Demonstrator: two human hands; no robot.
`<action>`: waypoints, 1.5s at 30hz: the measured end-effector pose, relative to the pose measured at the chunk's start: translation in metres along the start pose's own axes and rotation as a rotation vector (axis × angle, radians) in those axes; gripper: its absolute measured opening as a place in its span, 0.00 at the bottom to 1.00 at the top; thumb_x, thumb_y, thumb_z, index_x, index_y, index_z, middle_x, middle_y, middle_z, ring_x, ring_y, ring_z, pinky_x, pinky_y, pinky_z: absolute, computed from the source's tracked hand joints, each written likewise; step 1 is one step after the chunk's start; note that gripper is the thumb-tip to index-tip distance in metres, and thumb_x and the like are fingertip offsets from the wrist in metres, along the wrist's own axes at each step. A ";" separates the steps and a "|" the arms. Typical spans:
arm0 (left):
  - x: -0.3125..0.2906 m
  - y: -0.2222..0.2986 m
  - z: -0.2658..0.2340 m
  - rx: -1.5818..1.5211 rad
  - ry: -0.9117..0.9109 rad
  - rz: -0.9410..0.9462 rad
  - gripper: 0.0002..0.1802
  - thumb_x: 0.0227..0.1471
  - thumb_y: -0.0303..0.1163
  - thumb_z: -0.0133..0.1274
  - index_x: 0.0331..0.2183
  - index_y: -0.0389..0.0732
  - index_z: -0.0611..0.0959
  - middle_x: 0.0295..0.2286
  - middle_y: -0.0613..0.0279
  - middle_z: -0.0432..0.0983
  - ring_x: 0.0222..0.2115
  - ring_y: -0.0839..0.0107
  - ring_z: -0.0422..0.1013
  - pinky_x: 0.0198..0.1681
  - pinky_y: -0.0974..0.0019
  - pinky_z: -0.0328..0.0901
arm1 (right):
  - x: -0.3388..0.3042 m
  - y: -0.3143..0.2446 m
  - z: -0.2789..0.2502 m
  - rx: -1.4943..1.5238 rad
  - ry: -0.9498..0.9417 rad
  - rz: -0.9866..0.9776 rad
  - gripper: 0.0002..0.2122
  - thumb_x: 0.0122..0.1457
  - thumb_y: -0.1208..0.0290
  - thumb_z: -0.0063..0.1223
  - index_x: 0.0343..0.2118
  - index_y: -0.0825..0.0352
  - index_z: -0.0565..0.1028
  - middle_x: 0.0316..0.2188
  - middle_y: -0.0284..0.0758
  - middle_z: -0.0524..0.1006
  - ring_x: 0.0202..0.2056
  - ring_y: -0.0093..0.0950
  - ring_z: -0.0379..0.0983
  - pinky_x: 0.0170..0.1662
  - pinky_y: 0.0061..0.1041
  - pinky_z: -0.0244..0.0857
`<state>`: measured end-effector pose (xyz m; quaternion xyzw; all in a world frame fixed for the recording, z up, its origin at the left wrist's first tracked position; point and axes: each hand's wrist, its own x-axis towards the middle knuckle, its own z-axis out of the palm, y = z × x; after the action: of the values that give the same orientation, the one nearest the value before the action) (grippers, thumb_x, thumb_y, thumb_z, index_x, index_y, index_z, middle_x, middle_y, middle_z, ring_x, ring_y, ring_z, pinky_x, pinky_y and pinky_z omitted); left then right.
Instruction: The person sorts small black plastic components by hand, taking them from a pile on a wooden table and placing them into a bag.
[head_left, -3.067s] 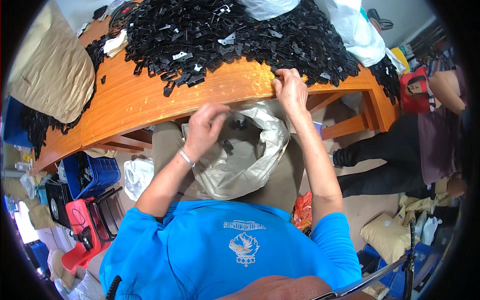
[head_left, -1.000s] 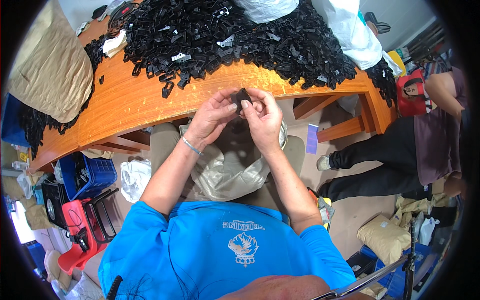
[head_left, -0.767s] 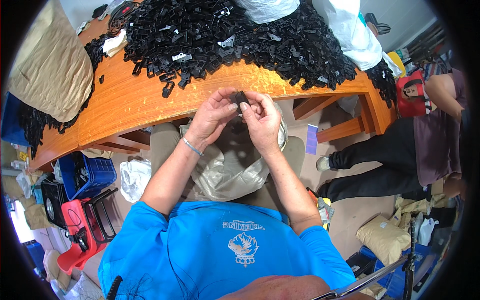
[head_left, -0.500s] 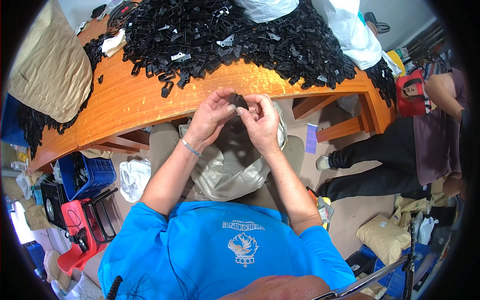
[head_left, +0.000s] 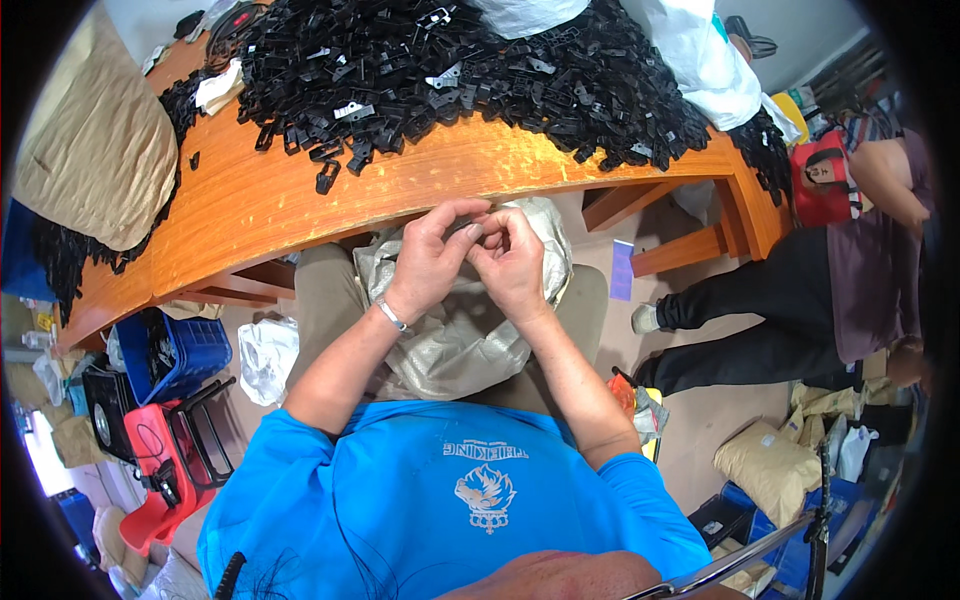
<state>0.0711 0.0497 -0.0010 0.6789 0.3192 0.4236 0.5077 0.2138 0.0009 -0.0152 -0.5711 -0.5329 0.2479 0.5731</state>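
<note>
Over my lap, just off the near edge of the table, both hands meet with fingertips pinched together. My left hand [head_left: 428,258], with a bracelet on its wrist, has thumb and forefinger closed around a small black plastic part [head_left: 460,229]. My right hand [head_left: 510,262] pinches at the same part from the other side. Fingers cover most of the part, so its shape is hidden. Below the hands a pale woven sack [head_left: 455,350] lies open between my knees. A large heap of black plastic parts [head_left: 400,85] covers the far side of the wooden table [head_left: 260,195].
A brown paper sack [head_left: 95,140] leans on the table's left end; white bags [head_left: 705,70] stand at the back right. A blue crate [head_left: 185,350] and a red chair [head_left: 160,470] are at left. At right stands another person [head_left: 870,290], near a red bag [head_left: 825,180].
My hands have lowered slightly and drawn closer together. The black part, plainly visible between the fingertips before, is now mostly covered by them. My left wrist has turned a little.
</note>
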 end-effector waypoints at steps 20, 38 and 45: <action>-0.027 -0.024 -0.029 0.273 0.022 -0.046 0.08 0.62 0.24 0.57 0.43 0.35 0.87 0.39 0.56 0.84 0.41 0.64 0.80 0.47 0.64 0.73 | 0.131 0.056 -0.123 -0.913 0.073 -0.060 0.17 0.57 0.75 0.65 0.51 0.63 0.79 0.47 0.45 0.77 0.44 0.49 0.80 0.48 0.44 0.76; 0.059 -0.008 -0.078 0.867 0.303 0.387 0.17 0.50 0.24 0.64 0.44 0.38 0.84 0.41 0.53 0.77 0.45 0.51 0.73 0.50 0.53 0.69 | 0.132 0.059 -0.067 -0.743 -0.064 -0.231 0.13 0.54 0.74 0.68 0.43 0.64 0.82 0.42 0.42 0.77 0.43 0.45 0.80 0.47 0.42 0.74; 0.093 -0.019 -0.076 1.094 0.302 0.244 0.20 0.47 0.26 0.68 0.45 0.40 0.84 0.42 0.56 0.75 0.47 0.53 0.72 0.51 0.54 0.70 | 0.130 0.050 -0.048 -0.844 -0.022 -0.291 0.09 0.54 0.72 0.68 0.38 0.63 0.81 0.37 0.40 0.78 0.40 0.43 0.80 0.43 0.42 0.74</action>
<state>0.0435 0.1666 0.0139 0.8064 0.4801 0.3447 -0.0205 0.3128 0.1090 -0.0079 -0.6712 -0.6682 -0.0686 0.3134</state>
